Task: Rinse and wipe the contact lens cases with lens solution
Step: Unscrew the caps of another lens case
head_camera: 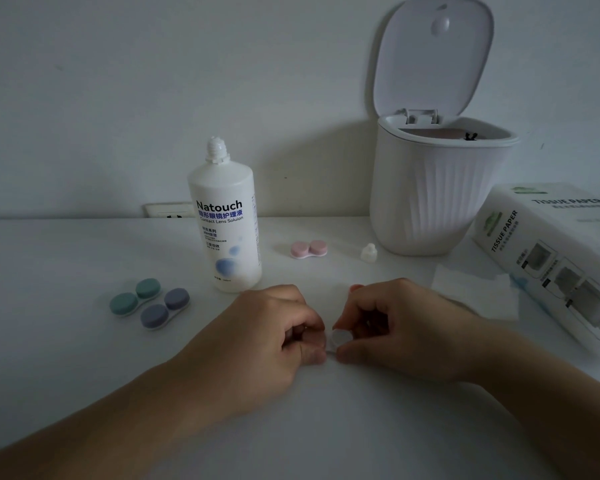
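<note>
My left hand [278, 336] and my right hand [399, 327] meet near the table's front middle, both pinching a small white lens case [340, 339] held between the fingertips; most of it is hidden. The uncapped lens solution bottle [226, 220] stands upright behind my left hand. Its small white cap [368, 253] rests near the bin. A green case [136, 296] and a purple case [165, 308] lie closed at the left. A closed pink case [309, 249] lies further back.
A white ribbed bin [433, 199] with its lid raised stands at the back right. A tissue paper pack [555, 251] lies on the right, a loose tissue sheet [475, 292] beside it. A wall socket [168, 210] sits behind the white table [66, 358].
</note>
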